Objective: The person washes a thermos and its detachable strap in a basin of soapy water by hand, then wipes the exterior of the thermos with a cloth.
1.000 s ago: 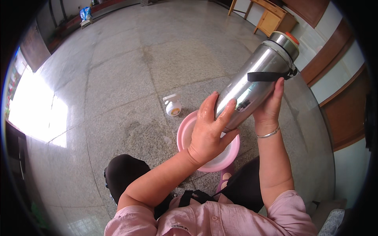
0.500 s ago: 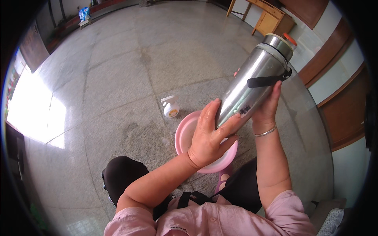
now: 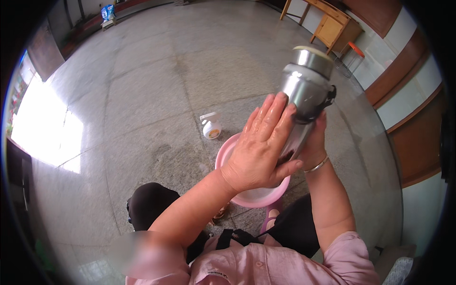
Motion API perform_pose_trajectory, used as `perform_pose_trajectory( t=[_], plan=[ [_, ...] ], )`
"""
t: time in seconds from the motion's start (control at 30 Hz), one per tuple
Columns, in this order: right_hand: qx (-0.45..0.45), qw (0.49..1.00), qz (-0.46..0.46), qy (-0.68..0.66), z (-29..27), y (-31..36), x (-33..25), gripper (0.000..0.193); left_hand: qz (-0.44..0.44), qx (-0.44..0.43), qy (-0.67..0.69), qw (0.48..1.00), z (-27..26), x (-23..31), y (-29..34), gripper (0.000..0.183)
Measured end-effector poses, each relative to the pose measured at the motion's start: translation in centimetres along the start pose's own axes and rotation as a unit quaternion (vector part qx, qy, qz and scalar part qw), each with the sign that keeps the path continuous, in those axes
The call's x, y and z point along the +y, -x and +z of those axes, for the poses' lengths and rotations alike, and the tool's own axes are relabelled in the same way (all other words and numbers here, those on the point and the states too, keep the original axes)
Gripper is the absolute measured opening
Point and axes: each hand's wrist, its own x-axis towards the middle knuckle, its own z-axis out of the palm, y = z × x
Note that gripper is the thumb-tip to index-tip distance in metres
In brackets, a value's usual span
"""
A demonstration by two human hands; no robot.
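A tall steel vacuum flask point(image 3: 308, 90) with a capped top and a black strap is tilted above the pink basin point(image 3: 220, 161). My left hand point(image 3: 259, 154) lies against the flask's left side, its wet fingers stretched out along the body and the thumb apart. Behind the lower right side, my right hand point(image 3: 314, 145) supports the flask, and a bracelet circles that wrist. Its fingers are mostly hidden by the flask. The basin stands on the floor between my legs, partly covered by my left hand and the flask.
A white spray bottle point(image 3: 212, 129) stands on the grey tiled floor point(image 3: 142, 95) just beyond the basin. At the far right are a wooden desk point(image 3: 332, 28) and an orange-topped stool point(image 3: 355, 50). A blue bag point(image 3: 108, 13) rests on a low stand at the far left.
The flask has tipped more upright and its top has moved left. My left hand has slid up along the body, its fingers straighter. The right hand has shifted slightly left and lower.
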Motion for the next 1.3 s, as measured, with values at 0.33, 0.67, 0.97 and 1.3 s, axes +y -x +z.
perform_pose_trajectory(
  t=[0.33,0.67,0.97,1.3],
  plan=[
    [0.018,0.994,0.015,0.106,2.5,1.0,1.4,0.072,-0.057,0.076,0.045,0.994,0.1,-1.0,0.2,0.089],
    [0.082,0.991,-0.085,0.070,-0.8,-0.9,-1.8,0.070,-0.194,0.000,0.216,0.957,3.0,-0.7,3.3,0.088],
    [0.136,0.981,-0.121,0.070,-0.9,-2.0,-2.8,0.074,-0.412,-0.037,0.516,0.750,2.6,-0.8,2.9,0.100],
    [0.019,0.996,-0.060,0.068,0.3,-1.7,-2.8,0.089,-0.364,0.026,0.299,0.881,2.9,1.2,2.8,0.090]
  ],
)
